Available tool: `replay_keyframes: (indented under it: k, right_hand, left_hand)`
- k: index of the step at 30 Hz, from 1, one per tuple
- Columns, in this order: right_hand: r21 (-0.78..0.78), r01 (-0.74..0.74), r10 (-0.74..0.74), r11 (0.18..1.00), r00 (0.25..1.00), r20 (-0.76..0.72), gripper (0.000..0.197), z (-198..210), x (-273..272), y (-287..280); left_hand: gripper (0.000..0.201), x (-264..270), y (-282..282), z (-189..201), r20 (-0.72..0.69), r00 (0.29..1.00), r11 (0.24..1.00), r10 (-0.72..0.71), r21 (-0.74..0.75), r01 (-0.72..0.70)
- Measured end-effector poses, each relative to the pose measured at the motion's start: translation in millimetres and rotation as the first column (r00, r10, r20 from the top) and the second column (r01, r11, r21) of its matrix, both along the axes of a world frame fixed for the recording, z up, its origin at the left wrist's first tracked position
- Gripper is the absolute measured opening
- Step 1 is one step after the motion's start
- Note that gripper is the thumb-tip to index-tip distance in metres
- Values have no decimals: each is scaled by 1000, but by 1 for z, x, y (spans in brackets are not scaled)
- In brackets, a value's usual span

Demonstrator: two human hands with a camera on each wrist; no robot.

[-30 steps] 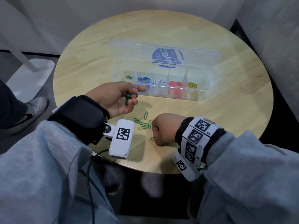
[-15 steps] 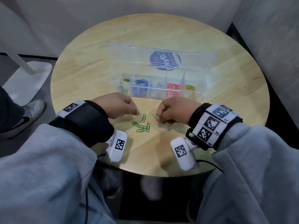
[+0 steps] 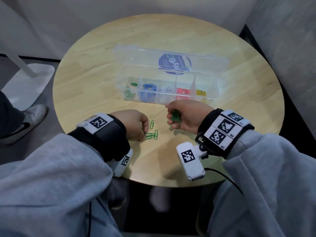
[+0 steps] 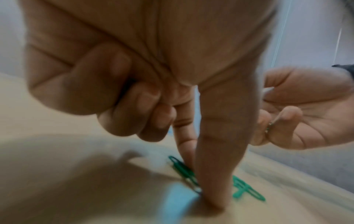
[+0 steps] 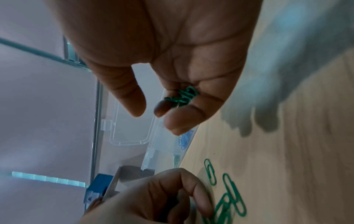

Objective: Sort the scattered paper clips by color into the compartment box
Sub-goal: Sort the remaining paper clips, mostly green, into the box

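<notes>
Several green paper clips (image 3: 152,133) lie loose on the round wooden table (image 3: 95,86) near its front edge. My left hand (image 3: 143,135) is down on them, thumb and forefinger pinching a green clip (image 4: 184,171) against the wood, the other fingers curled. My right hand (image 3: 169,115) hovers palm up just to the right, its fingers curled round a small bunch of green clips (image 5: 182,97). Behind both hands the clear compartment box (image 3: 214,98) stands open, holding green, blue, white, red and yellow clips in separate compartments.
The box's lid (image 3: 136,60) lies flat behind it with a blue round label. A person's shoe (image 3: 30,120) and a white stand base (image 3: 29,82) are on the floor at the left. Grey walls close in behind and at the right.
My left hand has come down from holding green clips in the air to the loose clips on the table. My right hand has risen off the table and turned palm up with green clips in it.
</notes>
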State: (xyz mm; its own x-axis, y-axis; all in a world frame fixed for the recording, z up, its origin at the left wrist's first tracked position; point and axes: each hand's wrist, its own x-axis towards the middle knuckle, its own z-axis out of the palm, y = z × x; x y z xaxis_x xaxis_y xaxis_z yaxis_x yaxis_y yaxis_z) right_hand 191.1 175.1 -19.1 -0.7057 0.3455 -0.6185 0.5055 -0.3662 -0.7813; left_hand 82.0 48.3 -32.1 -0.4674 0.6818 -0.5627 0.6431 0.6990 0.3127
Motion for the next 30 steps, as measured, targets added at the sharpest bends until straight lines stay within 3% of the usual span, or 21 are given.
replay_keyframes:
  k: [2, 4, 6, 10, 16, 20, 23, 26, 28, 30]
  right_hand:
    - [238, -159, 137, 958, 985, 105, 29, -1, 1, -2]
    - [516, -392, 277, 761, 917, 287, 32, -3, 3, -6]
    - [646, -520, 348, 559, 854, 387, 31, -7, 4, -11]
    - [684, -548, 370, 482, 835, 408, 13, -13, 5, -16]
    - [667, -711, 513, 223, 667, 541, 32, -16, 1, -21]
    - [653, -744, 523, 143, 617, 588, 23, -17, 0, -23]
    - [672, -731, 517, 123, 625, 585, 7, -15, 2, -25]
    - [662, -741, 506, 113, 616, 603, 9, -16, 3, -25]
    - [625, -772, 494, 116, 591, 638, 7, -17, 3, -26]
    - [587, -795, 488, 151, 577, 655, 15, -16, 4, -25]
  left_hand:
    - [12, -2, 1, -2, -23, 1000, 999, -20, -30, 19]
    - [13, -4, 1, -5, -35, 999, 998, -24, -52, 22]
    - [14, -5, -1, -5, -59, 998, 999, -12, -46, 9]
    - [29, -12, -4, 4, -126, 991, 997, 52, -44, -58]
    - [39, -9, -3, 2, -134, 987, 986, 94, -127, -111]
    - [16, -2, 2, 2, -91, 991, 991, 97, -89, -105]
    - [16, 3, 1, 4, -98, 991, 992, 86, -83, -94]
    - [11, 3, -2, 7, -78, 993, 992, 90, -78, -96]
    - [7, -2, -2, 12, 6, 994, 993, 112, -29, -112]
    - [24, -10, -1, 16, 197, 969, 985, 152, 55, -166]
